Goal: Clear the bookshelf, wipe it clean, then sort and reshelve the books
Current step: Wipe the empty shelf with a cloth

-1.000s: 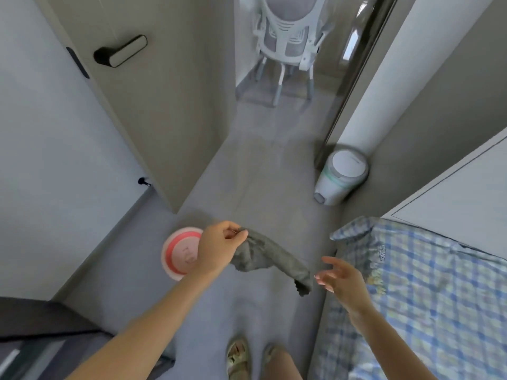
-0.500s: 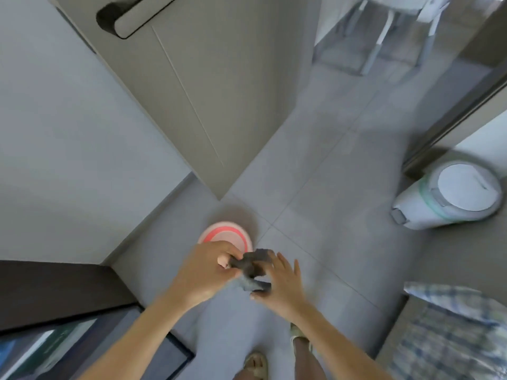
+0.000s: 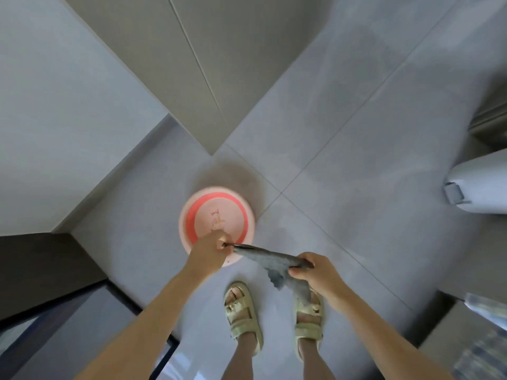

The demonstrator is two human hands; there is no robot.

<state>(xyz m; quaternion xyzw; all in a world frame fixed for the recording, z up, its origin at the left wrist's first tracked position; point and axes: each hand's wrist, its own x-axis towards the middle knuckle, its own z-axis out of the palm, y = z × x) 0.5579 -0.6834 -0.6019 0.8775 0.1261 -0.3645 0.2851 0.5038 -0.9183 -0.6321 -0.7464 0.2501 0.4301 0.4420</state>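
The person is wearing pale yellow-green chunky sandals point(image 3: 242, 314), each closing with wide padded straps over bare feet. The left hand point(image 3: 210, 252) and right hand point(image 3: 315, 272) are showing bare, forearms uncovered.

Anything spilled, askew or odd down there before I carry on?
Nothing stands out. The round pink basin sits flat on the grey floor tiles; left hand and right hand each grip an end of the grey cloth.

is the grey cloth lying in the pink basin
No, the grey cloth is stretched between the left hand and right hand, above the floor.
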